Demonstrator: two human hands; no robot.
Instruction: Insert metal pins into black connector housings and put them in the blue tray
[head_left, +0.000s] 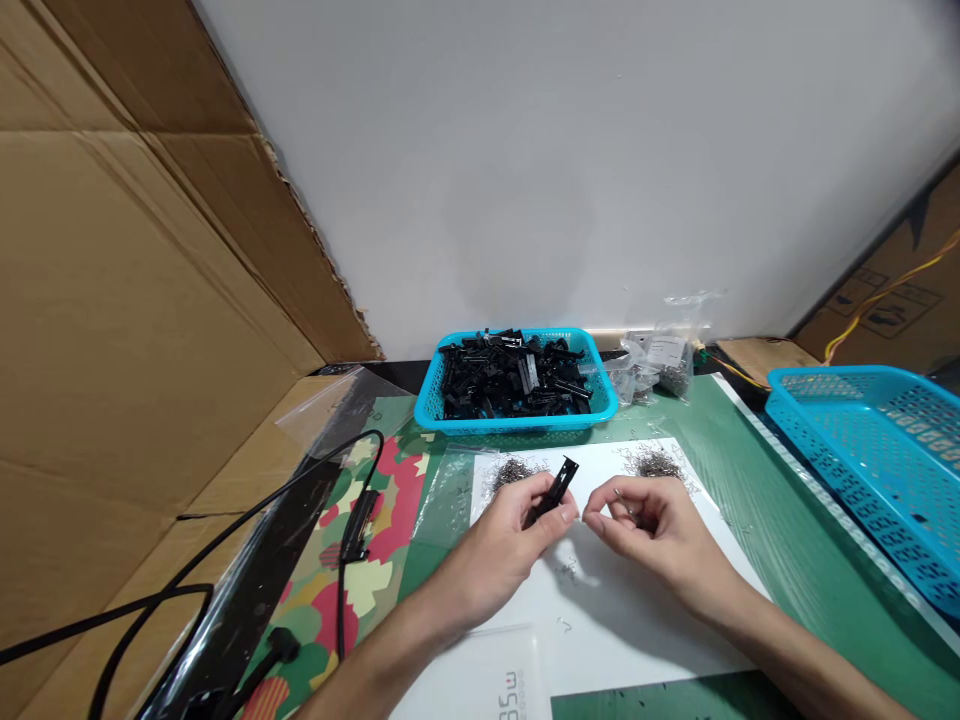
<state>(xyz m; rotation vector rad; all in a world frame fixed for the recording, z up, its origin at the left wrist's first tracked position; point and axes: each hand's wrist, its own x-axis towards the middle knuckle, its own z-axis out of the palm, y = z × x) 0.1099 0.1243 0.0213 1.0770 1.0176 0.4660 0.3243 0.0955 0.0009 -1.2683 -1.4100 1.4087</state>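
Note:
My left hand (517,535) is closed around a long, slotted black plastic part (559,485), whose upper end sticks out past the fingers, tilted up and to the right. Just to its right, my right hand (652,525) has thumb and forefinger pinched together close to the part. A bit of thin metal glints among the curled right fingers, too small to name. Below both hands lies a white sheet (637,640). On it are two heaps of tiny bent wire pieces, a left heap (514,472) and a right heap (656,463), with a few loose pieces between.
A blue basket (517,424) full of black plastic parts stands behind the hands. Plastic bags (671,365) of small metal pieces sit beside it. Another blue basket (847,450) is at right. Black cables (247,525) and a pale box (480,680) lie at the left and front.

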